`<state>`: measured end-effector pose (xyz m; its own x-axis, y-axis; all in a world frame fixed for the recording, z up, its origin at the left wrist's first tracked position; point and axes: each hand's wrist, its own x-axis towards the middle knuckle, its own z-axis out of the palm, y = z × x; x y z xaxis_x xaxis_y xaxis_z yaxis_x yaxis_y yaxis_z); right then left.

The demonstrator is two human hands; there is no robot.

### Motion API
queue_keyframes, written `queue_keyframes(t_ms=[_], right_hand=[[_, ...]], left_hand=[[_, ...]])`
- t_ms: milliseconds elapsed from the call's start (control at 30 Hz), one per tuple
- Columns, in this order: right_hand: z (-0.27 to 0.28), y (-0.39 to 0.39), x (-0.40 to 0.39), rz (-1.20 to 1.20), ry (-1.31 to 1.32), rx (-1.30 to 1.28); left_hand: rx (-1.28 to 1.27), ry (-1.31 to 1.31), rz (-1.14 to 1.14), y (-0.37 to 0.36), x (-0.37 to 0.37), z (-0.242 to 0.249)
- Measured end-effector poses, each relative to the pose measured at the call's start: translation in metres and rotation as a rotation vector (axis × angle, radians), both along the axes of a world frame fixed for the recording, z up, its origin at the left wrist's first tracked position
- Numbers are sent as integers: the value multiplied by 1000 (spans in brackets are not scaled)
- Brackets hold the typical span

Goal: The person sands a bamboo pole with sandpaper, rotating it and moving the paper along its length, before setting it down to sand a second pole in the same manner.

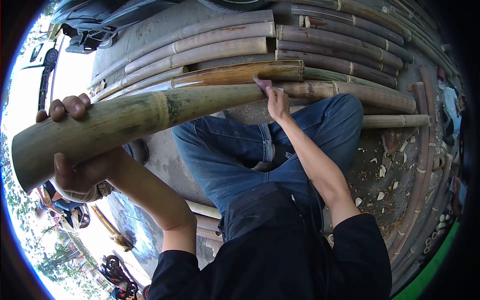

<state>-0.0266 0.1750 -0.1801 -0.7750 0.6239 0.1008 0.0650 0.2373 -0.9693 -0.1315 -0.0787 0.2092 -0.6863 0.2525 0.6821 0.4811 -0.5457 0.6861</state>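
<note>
A thick green-brown bamboo pole (pixel 125 117) slants across my lap, its wide cut end raised at the left. My left hand (pixel 90 172) grips it near that end, fingers over the top and thumb on the near side. At the far end of the pole, my right hand (pixel 279 105) pinches a purplish-brown piece of sandpaper (pixel 263 85) against or right beside the bamboo. Just behind lies a glossy, amber-brown bamboo pole (pixel 230 73). My crossed legs in jeans (pixel 215 155) are beneath the held pole.
Several cut bamboo poles (pixel 340 40) lie in rows on the concrete floor ahead. Long poles (pixel 422 170) run along the right, near scattered pale chips (pixel 382 171). A dark vehicle (pixel 125 15) stands at the upper left, and a motorbike (pixel 117 277) at the lower left.
</note>
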Motion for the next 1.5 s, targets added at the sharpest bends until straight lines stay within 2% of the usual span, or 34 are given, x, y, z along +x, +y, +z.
queue_keyframes(t_ms=[100, 167, 233, 267, 300, 367, 400, 500, 567, 633, 667, 700, 767, 800, 867, 900, 967, 1000, 1033, 1100, 1133, 1200, 1300, 1333, 1367, 1433, 1467, 1500], right_hand=[[7, 6, 7, 102, 28, -101], [-5, 12, 6, 85, -49, -80], [-2, 16, -2, 96, -224, -9], [-2, 8, -1, 58, -117, -21], [-9, 8, -2, 58, -121, -23], [-23, 14, -2, 151, 62, -350], [-17, 25, 3, 167, -81, -178], [-16, 25, -8, 106, -107, -89], [-4, 22, -2, 174, -63, -123], [-26, 26, -1, 72, 85, -491], [-41, 38, 0, 112, -69, -366], [-38, 37, 0, 111, -67, -365], [-31, 31, -2, 116, -109, -85], [-27, 28, -5, 117, -105, -85], [-22, 25, -2, 148, 120, -450], [-23, 26, 1, 148, 112, -452], [-21, 32, -3, 156, -29, -36], [-21, 36, -4, 212, -168, -88], [-25, 37, -8, 215, -161, -89], [-25, 34, -10, 304, 55, -354], [-21, 36, -8, 302, 49, -356], [-13, 44, -7, 273, -252, -92], [-9, 42, -16, 293, -255, 51], [-10, 45, -18, 328, -156, -196], [-11, 48, -18, 331, -161, -199], [2, 56, -18, 361, -376, -43], [-9, 49, -19, 280, -210, 17], [-4, 49, -20, 280, -203, 18]], left_hand=[[-15, 7, 8, -2, -1, 0], [-22, 21, -15, -1, 0, -1], [-25, 63, -133, 3, 0, 2], [-26, 66, -136, 3, -1, 2], [-19, 39, -87, 1, 0, 2], [-8, 0, -32, -2, 2, -1], [-9, -2, -18, -3, 1, -1], [-12, 25, -28, 2, 1, 2], [-32, 20, -31, 1, 1, 2], [-16, 59, -155, -1, -3, 1], [-14, 58, -158, 1, -3, 0], [-12, 46, -152, 3, -2, 1], [-16, 39, -141, 4, 0, 4], [-30, 53, -132, 5, 0, 4], [-43, 56, -113, 4, 1, 2], [-34, 50, -141, 5, 1, 3], [-23, 54, -174, 8, 1, 3], [-40, 69, -176, 10, 3, 3], [-58, 85, -178, 11, 5, 4], [-64, 91, -199, 7, 6, 5], [-68, 91, -228, 6, 7, 4], [-75, 95, -230, 5, 8, 3], [-98, 128, -255, 6, 7, 6], [-113, 137, -283, 6, 7, 6], [-115, 131, -280, 7, 8, 6], [-125, 133, -230, 9, 10, 7], [-124, 139, -231, 11, 12, 7], [-126, 143, -233, 13, 14, 7]])
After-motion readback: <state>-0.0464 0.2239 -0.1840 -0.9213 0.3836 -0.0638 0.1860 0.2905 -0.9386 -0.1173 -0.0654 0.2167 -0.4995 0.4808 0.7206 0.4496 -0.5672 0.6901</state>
